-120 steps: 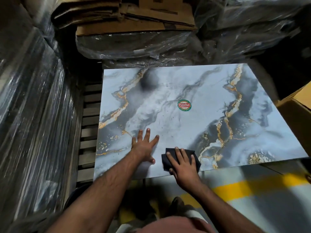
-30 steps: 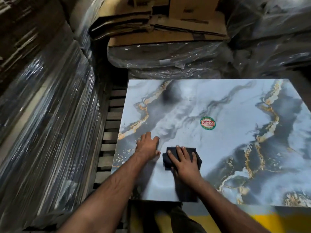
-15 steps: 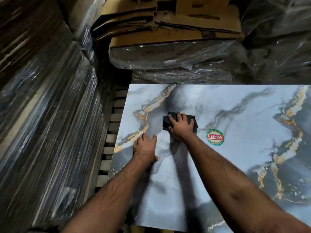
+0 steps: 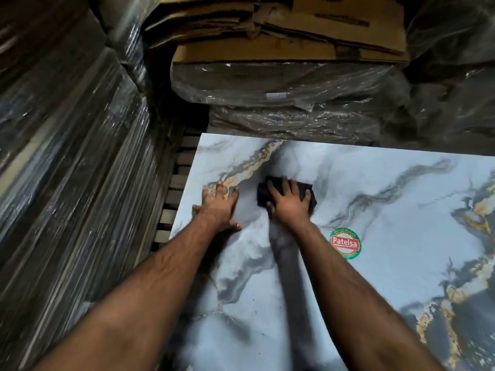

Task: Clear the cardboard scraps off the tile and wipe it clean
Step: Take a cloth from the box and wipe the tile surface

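Your right hand (image 4: 290, 203) presses flat, fingers spread, on the dark folded cloth (image 4: 308, 190) beneath it; your left hand (image 4: 218, 207) rests open, apparently flat, beside it on the glossy marble-patterned tile (image 4: 375, 215).

Both forearms are bare, sleeveless, with no gloves, rings or watch.

We see a large glossy tile (image 4: 375, 199) lying flat, printed in pale marble with grey veins and gold streaks. A round red-and-green "Patelsa" sticker (image 4: 345, 243) sits near its middle. A folded dark cloth (image 4: 305, 190) lies flat on the tile's far left part. A few tiny brown specks (image 4: 253, 299) dot the near surface.
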